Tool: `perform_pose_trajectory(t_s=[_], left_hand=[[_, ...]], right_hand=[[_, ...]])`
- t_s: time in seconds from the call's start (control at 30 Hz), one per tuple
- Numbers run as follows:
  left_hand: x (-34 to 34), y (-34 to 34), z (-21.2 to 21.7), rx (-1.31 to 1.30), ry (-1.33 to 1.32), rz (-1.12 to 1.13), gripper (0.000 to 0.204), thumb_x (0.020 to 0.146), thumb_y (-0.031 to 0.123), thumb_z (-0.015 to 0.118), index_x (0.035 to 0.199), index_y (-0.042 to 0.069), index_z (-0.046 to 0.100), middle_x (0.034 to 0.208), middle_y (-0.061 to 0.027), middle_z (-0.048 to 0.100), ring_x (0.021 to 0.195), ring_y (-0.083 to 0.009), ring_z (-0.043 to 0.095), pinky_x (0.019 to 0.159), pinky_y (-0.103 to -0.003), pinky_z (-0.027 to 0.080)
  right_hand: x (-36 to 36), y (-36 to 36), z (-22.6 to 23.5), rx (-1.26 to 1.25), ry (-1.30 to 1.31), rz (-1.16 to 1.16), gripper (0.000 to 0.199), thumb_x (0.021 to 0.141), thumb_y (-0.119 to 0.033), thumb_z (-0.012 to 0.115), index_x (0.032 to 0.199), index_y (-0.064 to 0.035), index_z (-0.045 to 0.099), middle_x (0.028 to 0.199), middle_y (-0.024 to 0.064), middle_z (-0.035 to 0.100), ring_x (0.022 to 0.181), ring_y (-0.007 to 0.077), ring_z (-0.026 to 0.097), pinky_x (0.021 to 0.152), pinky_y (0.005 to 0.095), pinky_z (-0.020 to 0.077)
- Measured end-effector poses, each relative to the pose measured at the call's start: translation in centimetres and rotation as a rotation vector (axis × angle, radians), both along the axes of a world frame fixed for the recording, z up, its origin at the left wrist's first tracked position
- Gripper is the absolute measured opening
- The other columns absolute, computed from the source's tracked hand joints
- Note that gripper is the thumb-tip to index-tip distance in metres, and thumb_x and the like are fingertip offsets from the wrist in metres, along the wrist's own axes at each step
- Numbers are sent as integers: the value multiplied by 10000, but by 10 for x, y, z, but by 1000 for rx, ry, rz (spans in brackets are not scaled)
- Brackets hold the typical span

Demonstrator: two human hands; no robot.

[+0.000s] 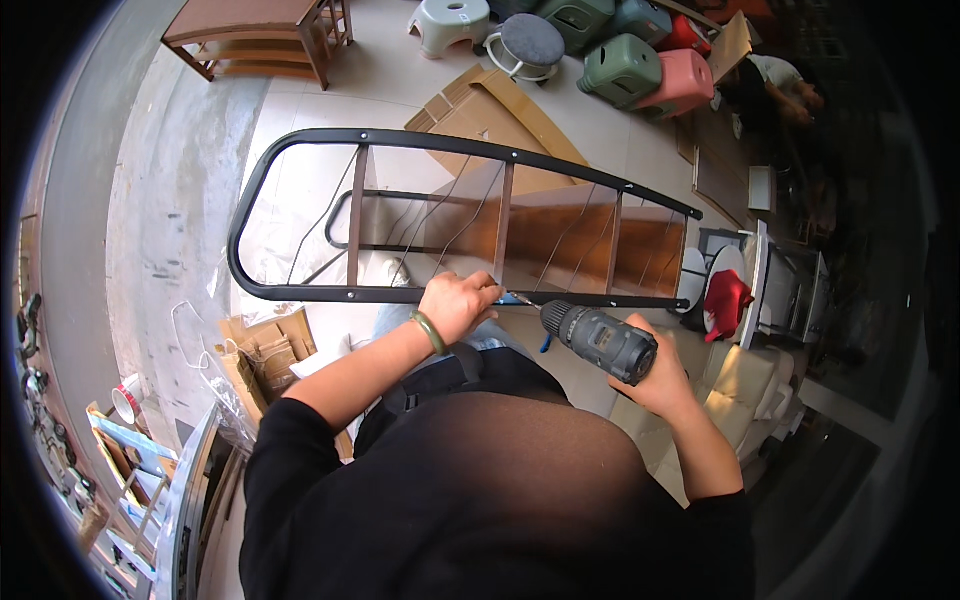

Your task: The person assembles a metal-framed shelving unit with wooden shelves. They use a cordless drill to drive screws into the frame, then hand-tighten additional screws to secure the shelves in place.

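A shelf rack lies on its side in front of me, with a rounded black metal frame (pixel 320 293), brown shelf boards (pixel 575 228) and thin bent rods across its openings. My left hand (pixel 460 308), a green bangle at its wrist, is closed at the frame's near tube. Its fingertips pinch together close to the drill's bit; what they hold is hidden. In my right hand (pixel 655 378) is a grey-black cordless drill (pixel 603 343), gripped by its handle. The drill points left, its bit reaching the near tube beside my left fingers.
Beyond the rack lie flattened cardboard (pixel 485 115) and several plastic stools (pixel 620 72). A brown bench (pixel 250 30) stands far left. Torn cardboard (pixel 270 355) lies near left. On the right are a red cloth (pixel 727 302) and a beige padded seat (pixel 738 400). Another person (pixel 780 85) is far right.
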State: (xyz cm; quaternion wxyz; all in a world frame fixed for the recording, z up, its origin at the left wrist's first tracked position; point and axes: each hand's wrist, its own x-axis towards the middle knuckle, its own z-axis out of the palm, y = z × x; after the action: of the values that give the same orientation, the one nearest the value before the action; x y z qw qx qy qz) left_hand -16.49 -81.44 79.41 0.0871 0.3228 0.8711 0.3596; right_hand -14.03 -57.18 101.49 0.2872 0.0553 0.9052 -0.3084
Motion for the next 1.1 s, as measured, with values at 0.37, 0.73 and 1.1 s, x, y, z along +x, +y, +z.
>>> perform_pose_trajectory(t_s=[0.37, 0.73, 1.1], left_hand=[[-3, 8, -9, 201, 9, 37, 171, 778, 260, 743, 917, 161, 724, 898, -4, 641, 732, -244, 654, 659, -383, 509], [-6, 9, -9, 210, -36, 34, 120, 795, 246, 718, 877, 157, 716, 882, -3, 641, 742, -242, 653, 654, -388, 505], [-7, 9, -8, 218, -62, 32, 108, 781, 213, 719, 864, 145, 705, 890, -2, 643, 753, -247, 654, 661, -392, 510]], right_hand=[[19, -9, -16, 18, 2, -18, 386, 680, -69, 786, 973, -49, 535, 803, 147, 651, 795, 368, 668, 722, 357, 511], [14, -8, -17, 39, 21, 12, 405, 671, -61, 782, 972, -50, 511, 787, 156, 649, 806, 394, 662, 719, 370, 509], [13, -12, -16, 45, 39, 25, 369, 692, -79, 777, 948, -49, 513, 789, 152, 648, 804, 388, 662, 711, 364, 509]])
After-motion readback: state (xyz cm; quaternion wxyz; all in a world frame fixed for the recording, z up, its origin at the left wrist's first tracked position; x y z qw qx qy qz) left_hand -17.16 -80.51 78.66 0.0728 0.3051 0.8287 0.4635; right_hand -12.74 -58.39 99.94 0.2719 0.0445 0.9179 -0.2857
